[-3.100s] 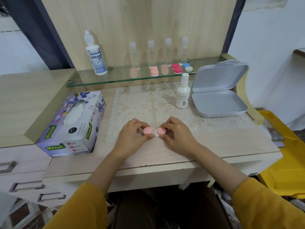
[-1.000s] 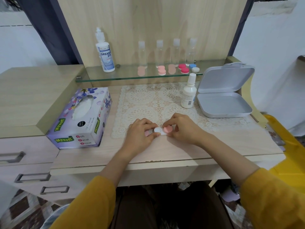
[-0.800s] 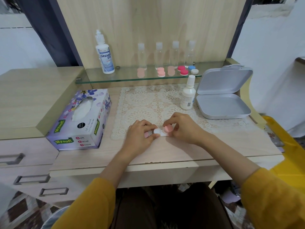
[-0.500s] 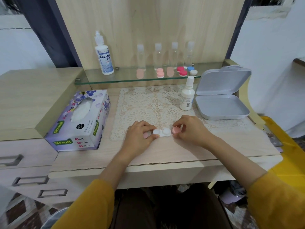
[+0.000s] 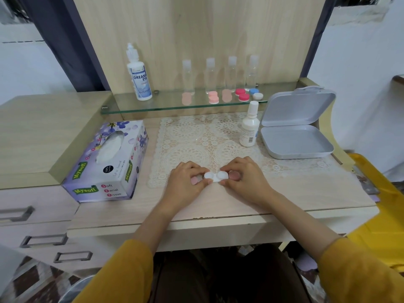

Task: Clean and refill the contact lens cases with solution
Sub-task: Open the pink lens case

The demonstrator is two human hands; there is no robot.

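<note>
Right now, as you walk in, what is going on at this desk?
A person is working on a white lens case at the front edge of the lace mat. Both wells are uncovered. The left hand holds the left pink cap and the right hand holds the right pink cap, and both hands touch the case. The small white bottle stands untouched on the mat.

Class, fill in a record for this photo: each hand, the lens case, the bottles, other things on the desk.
Left hand: holds a pink cap, fingertips on the case
Right hand: holds the other cap, fingertips on the case
Case: white, both wells uncovered, at the mat's near edge
Bottles: small bottle on the mat; large bottle on the glass shelf
Other: tissue box left; open grey box right
</note>
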